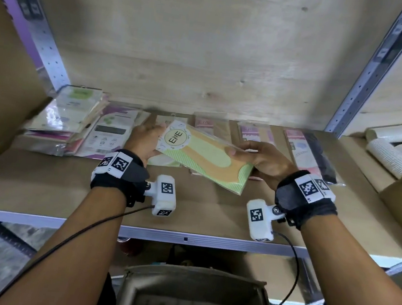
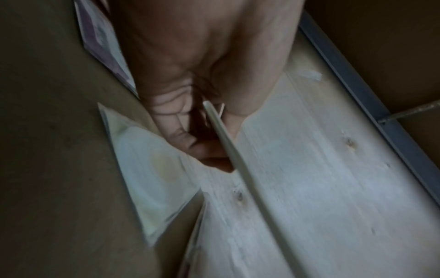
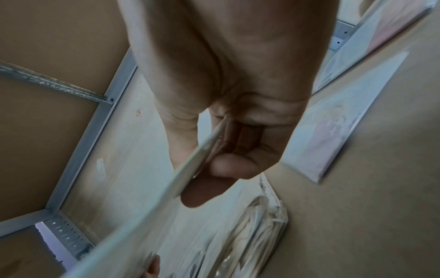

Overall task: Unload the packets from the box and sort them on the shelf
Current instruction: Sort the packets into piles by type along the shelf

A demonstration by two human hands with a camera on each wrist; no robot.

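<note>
A flat green-and-orange packet (image 1: 202, 152) with a round "ENE" label hangs tilted above the shelf board (image 1: 188, 209). My left hand (image 1: 145, 140) holds its left end, thumb on top. My right hand (image 1: 262, 160) pinches its right edge. In the left wrist view the packet edge (image 2: 228, 150) runs thin between thumb and fingers (image 2: 190, 143). The right wrist view shows the same packet edge (image 3: 190, 163) with the fingers (image 3: 228, 167) curled under it. Below the shelf stands the open cardboard box (image 1: 192, 300); its floor looks bare.
Packets lie in a row along the back of the shelf: a mixed pile (image 1: 67, 120) at left, pink-topped packets (image 1: 255, 133) and a dark one (image 1: 320, 159) at right. Metal uprights (image 1: 49, 42) flank the bay. White rolls (image 1: 392, 150) sit on the neighbouring shelf.
</note>
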